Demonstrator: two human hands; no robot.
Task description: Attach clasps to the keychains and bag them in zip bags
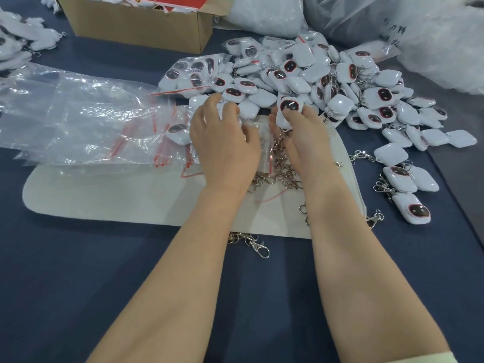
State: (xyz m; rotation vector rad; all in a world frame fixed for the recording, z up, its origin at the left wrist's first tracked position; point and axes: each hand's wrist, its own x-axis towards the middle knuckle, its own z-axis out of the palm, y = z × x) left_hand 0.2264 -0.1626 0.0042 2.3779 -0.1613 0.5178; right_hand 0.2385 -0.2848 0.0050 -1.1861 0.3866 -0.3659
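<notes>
My right hand (301, 142) holds a white square keychain (289, 108) with a dark red-rimmed face; its chain and clasp hang below the hand. My left hand (222, 137) has curled fingers on a small clear zip bag (258, 138) at the edge of the keychain pile; whether it pinches the bag I cannot tell. A heap of white keychains (327, 82) lies beyond both hands. Loose silver clasps (280, 174) lie on the pale mat (104, 195) between my wrists.
Clear zip bags with red seals (104, 127) spread to the left. A cardboard box (141, 24) stands at the back. Large plastic sacks (432, 35) fill the back right. Finished keychains with clasps (403, 179) lie at the right. One clasp (258, 246) lies on the blue cloth.
</notes>
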